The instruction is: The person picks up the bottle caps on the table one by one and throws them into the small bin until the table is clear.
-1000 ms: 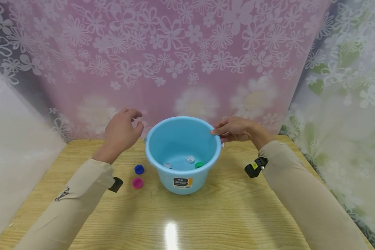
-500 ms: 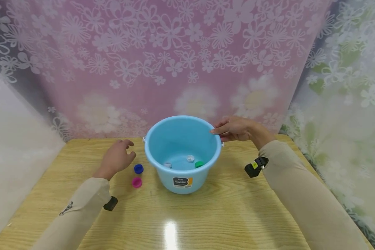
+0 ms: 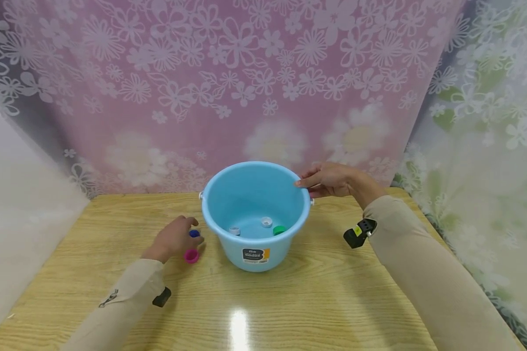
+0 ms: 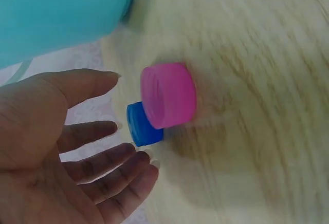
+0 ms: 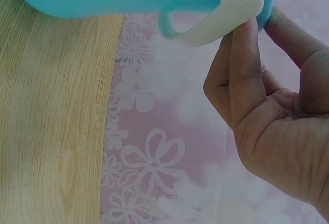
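A light blue bucket (image 3: 233, 249) stands upright on the wooden table. My right hand (image 3: 331, 180) pinches its rim at the right side, thumb over the edge; in the right wrist view the fingers press just under the white handle's pivot (image 5: 242, 2). Left of the bucket, my left hand (image 3: 174, 239) reaches down with fingers spread around a blue bottle cap (image 3: 194, 233). The left wrist view shows that blue cap (image 4: 143, 125) just beyond the fingertips, with nothing in the grasp. A pink bottle cap (image 4: 172, 95) lies nearer, its hollow side visible.
Inside the bucket lie a green cap (image 3: 279, 230), a white cap (image 3: 266, 222) and another whitish cap (image 3: 234, 231) partly behind the front rim. A pink flowered curtain (image 3: 263, 97) hangs behind the table (image 3: 316, 302), with pale curtains at both sides.
My left hand has come down from beside the bucket's rim, first toward the table, then rightward to the blue cap. The right hand stays on the rim.
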Demonstrator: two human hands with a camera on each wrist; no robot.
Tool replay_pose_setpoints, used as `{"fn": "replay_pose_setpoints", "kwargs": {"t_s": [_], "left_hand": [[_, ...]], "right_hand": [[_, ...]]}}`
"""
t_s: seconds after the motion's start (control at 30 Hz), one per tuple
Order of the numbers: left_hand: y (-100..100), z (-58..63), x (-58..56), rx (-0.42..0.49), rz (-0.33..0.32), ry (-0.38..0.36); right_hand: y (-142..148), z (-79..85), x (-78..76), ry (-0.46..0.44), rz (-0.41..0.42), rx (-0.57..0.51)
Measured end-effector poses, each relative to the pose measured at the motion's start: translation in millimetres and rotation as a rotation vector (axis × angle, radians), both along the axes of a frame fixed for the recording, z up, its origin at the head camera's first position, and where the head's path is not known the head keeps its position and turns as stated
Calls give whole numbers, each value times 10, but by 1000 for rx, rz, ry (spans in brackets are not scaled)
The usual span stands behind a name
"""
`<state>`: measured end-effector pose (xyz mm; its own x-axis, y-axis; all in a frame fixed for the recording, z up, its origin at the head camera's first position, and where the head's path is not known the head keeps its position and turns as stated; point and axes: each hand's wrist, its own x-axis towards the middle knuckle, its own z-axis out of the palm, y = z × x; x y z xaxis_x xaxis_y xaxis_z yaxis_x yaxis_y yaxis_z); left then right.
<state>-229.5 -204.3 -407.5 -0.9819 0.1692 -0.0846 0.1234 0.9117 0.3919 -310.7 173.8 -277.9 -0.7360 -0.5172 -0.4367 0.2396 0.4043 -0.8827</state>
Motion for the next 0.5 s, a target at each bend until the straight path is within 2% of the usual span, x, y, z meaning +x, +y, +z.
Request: {"fn": "replay_pose_setpoints", "kwargs": {"t_s": [0.17, 0.37, 0.5], "left_hand": [[13, -72, -15, -1, 15, -16], [9, -119, -36, 1, -6, 37], [18, -128, -55, 16, 2, 41]], "right_hand": [[-15, 7, -3, -3, -1, 4], [-17, 9, 2, -5, -6, 5], [-1, 5, 7, -3, -3, 0]]}}
